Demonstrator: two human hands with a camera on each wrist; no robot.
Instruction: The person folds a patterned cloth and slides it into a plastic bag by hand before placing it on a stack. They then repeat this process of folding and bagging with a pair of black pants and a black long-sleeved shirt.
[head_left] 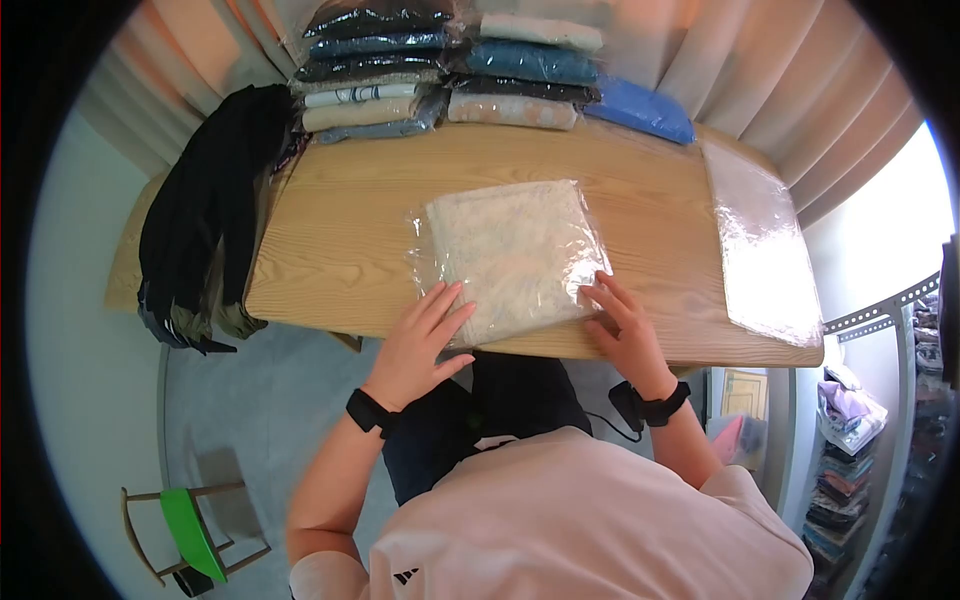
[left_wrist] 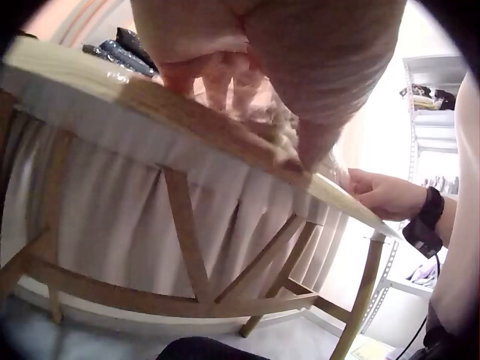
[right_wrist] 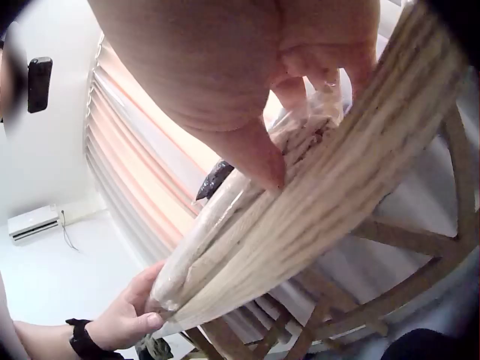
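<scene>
A folded cream fabric piece in a clear plastic bag (head_left: 515, 255) lies near the front edge of the wooden table. The left hand (head_left: 418, 345) rests on its lower left corner, fingers extended; in the left wrist view that hand (left_wrist: 262, 60) is close to the table edge. The right hand (head_left: 628, 335) touches the lower right side of the bag with its fingers, which are slightly bent. From the right wrist, the right hand (right_wrist: 255, 90) is seen over the bag (right_wrist: 206, 236), thumb down by its near side.
Stacks of bagged folded clothes (head_left: 375, 75) stand along the back, with a blue package (head_left: 640, 108) beside them. Dark garments (head_left: 205, 200) hang over the left end. Clear plastic bags (head_left: 765, 250) lie at the right. A green chair (head_left: 193, 535) stands lower left, shelves (head_left: 850, 470) at right.
</scene>
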